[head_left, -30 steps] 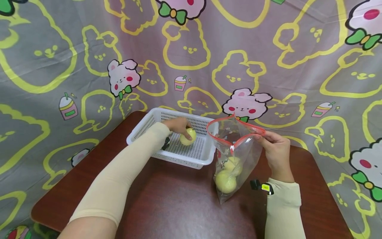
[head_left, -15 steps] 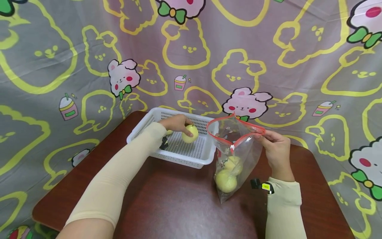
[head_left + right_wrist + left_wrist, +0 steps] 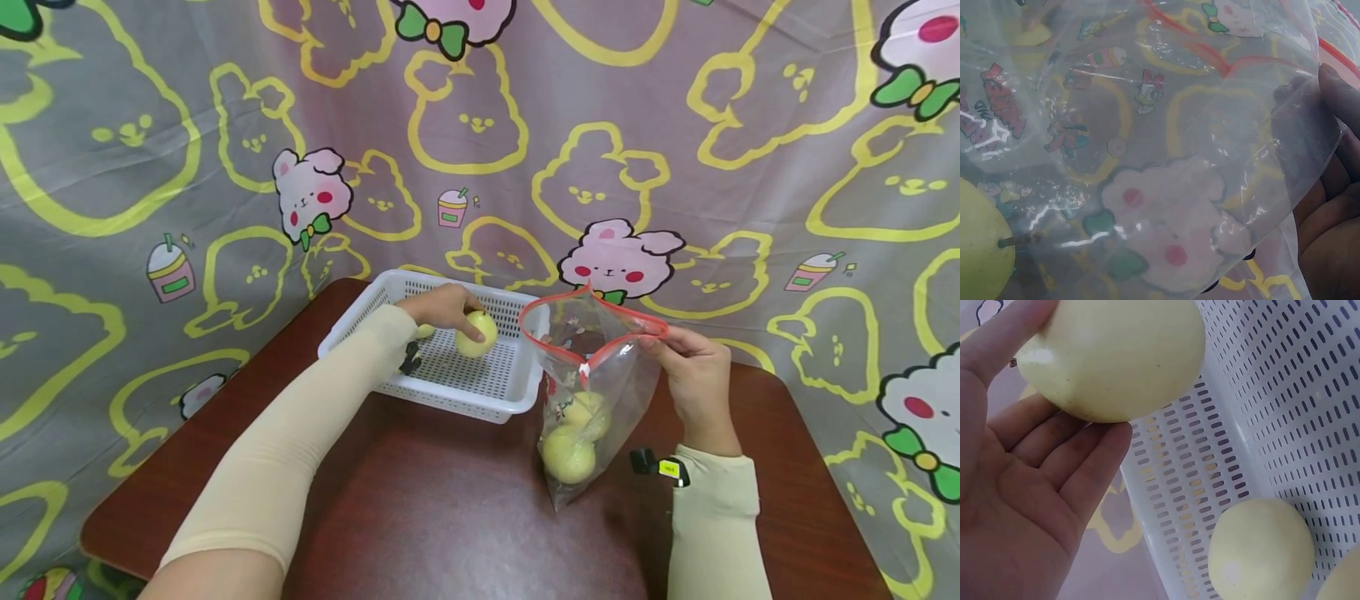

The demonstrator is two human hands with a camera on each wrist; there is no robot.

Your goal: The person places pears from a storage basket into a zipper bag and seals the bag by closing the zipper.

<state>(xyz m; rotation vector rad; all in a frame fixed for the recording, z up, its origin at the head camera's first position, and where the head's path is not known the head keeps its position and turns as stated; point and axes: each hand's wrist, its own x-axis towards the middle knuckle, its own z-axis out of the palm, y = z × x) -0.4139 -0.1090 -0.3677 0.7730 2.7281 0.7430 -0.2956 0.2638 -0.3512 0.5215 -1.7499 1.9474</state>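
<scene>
My left hand (image 3: 444, 308) grips a round pale yellow fruit (image 3: 477, 334) over the white basket (image 3: 450, 402); in the left wrist view the thumb and fingers of that hand (image 3: 1029, 462) hold the fruit (image 3: 1116, 356) from two sides. Two more fruits lie in the basket in that view, one whole (image 3: 1261, 553), one cut off by the frame's edge. My right hand (image 3: 693, 375) pinches the red-rimmed mouth of a clear plastic bag (image 3: 630, 387), which gapes. Two yellow fruits (image 3: 568, 455) sit low in the bag. Printed figures show on the bag (image 3: 1147, 94) in the right wrist view.
The dark red-brown table (image 3: 450, 517) reaches out to both sides and toward the front. A patterned curtain (image 3: 480, 100) hangs close behind the basket and along both sides. The bag hangs just right of the basket, near its right rim.
My left hand has lifted the fruit slightly up from the basket's middle, and another fruit has come into sight beside the wrist. The right hand and bag have hardly moved.
</scene>
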